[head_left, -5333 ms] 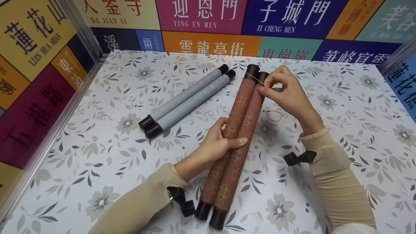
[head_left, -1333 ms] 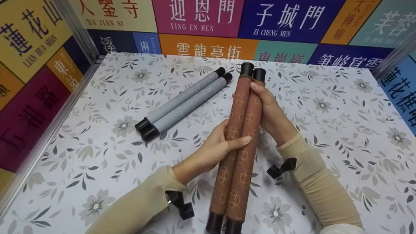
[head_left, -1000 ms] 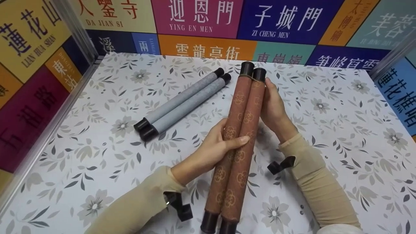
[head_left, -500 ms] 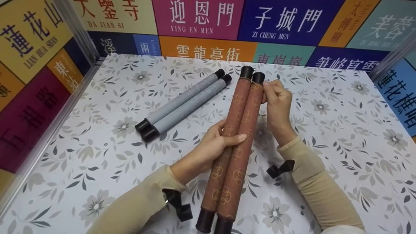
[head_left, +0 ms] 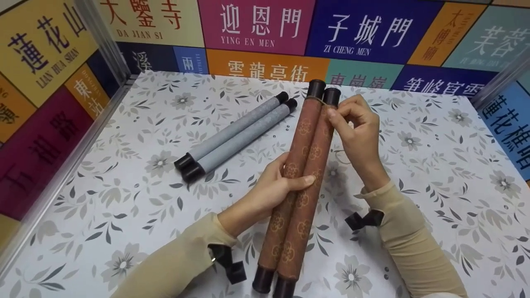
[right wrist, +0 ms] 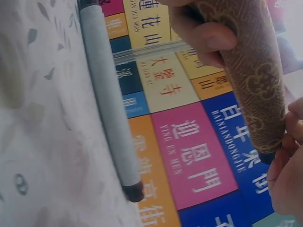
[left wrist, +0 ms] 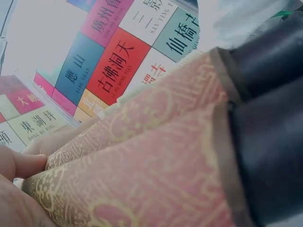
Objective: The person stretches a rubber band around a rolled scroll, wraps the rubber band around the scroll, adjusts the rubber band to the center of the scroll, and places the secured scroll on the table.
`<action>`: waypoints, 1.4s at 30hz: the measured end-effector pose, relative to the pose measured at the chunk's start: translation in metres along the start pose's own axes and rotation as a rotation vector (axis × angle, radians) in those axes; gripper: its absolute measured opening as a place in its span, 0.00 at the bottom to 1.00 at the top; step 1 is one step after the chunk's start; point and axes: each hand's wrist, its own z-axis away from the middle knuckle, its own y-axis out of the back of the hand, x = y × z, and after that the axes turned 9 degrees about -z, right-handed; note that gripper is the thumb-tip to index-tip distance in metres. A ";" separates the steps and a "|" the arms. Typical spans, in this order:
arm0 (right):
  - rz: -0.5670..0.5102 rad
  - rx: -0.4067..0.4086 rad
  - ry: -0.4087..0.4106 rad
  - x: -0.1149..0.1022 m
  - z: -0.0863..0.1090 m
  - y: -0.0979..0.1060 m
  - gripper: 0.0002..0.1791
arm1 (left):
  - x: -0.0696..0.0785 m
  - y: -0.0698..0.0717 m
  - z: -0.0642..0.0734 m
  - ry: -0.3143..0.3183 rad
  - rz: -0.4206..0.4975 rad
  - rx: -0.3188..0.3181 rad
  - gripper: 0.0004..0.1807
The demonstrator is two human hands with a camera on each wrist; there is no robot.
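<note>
A red-brown patterned scroll (head_left: 304, 186) with dark end knobs is rolled into two parallel rolls, held slanting over the table. My left hand (head_left: 271, 186) grips it around the middle, thumb across the front. A thin rubber band (head_left: 316, 99) circles both rolls just below the upper knobs. Thumb and index finger of my right hand (head_left: 360, 128) pinch at the band's right side; the exact contact is hidden. In the right wrist view, the right fingers (right wrist: 289, 142) are bunched at the scroll's end. A second thin loop (head_left: 341, 158) shows behind the right hand.
A smaller grey-blue scroll (head_left: 236, 136), also two rolls with black knobs, lies at an angle on the floral-covered table (head_left: 124, 207), left of the held scroll. Panels with colourful printed signs (head_left: 256, 25) wall the back and sides.
My right hand has gone from pulling the band to lying along the scroll's right side, then back to pinching at the upper end. The left grip stays put; the grey-blue scroll is unmoved.
</note>
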 end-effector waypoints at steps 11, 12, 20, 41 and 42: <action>0.226 -0.141 -0.002 -0.022 -0.006 -0.008 0.03 | -0.008 -0.005 0.000 -0.032 -0.014 -0.008 0.30; 0.262 -0.145 0.004 -0.024 -0.007 -0.010 0.03 | -0.008 -0.006 0.000 -0.037 -0.017 -0.009 0.30; 0.537 -0.199 0.127 -0.039 -0.016 -0.023 0.03 | -0.004 -0.009 0.001 -0.113 -0.142 0.017 0.30; 0.689 -0.473 0.396 -0.013 0.007 -0.009 0.13 | -0.021 -0.015 -0.003 -0.088 0.052 0.066 0.30; 0.653 -0.455 0.390 -0.012 0.008 -0.008 0.13 | -0.021 -0.015 -0.003 -0.092 0.055 0.063 0.30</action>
